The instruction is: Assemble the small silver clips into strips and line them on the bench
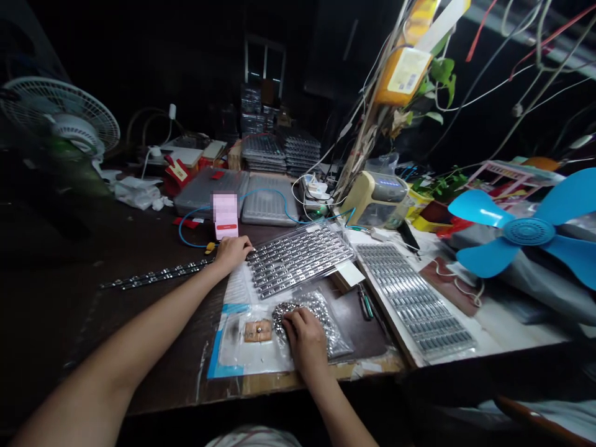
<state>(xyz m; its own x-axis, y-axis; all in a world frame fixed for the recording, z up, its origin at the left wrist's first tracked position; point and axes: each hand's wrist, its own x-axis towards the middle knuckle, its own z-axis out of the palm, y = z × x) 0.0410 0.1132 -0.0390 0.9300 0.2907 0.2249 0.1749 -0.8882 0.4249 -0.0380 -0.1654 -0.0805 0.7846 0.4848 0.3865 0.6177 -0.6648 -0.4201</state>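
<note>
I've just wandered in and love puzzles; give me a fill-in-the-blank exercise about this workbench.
1. The hand on the loose metal parts is the person's ____ one.
2. The left hand is at the ____ end, not the right end, of the tray.
3. The uncaged fan has ____ blades.
4. The caged fan has a ____ grille.

Missing words: right; left; blue; white.

The back of the room (186, 56) was swallowed by near-black shade, in which a pale, window-like frame (266, 61) could be made out. A dark tabletop (153, 239) was flanked on the right by a white tabletop (505, 338), more brightly lit, and beyond them a cable-wrapped post (365, 139) was seen.
</note>
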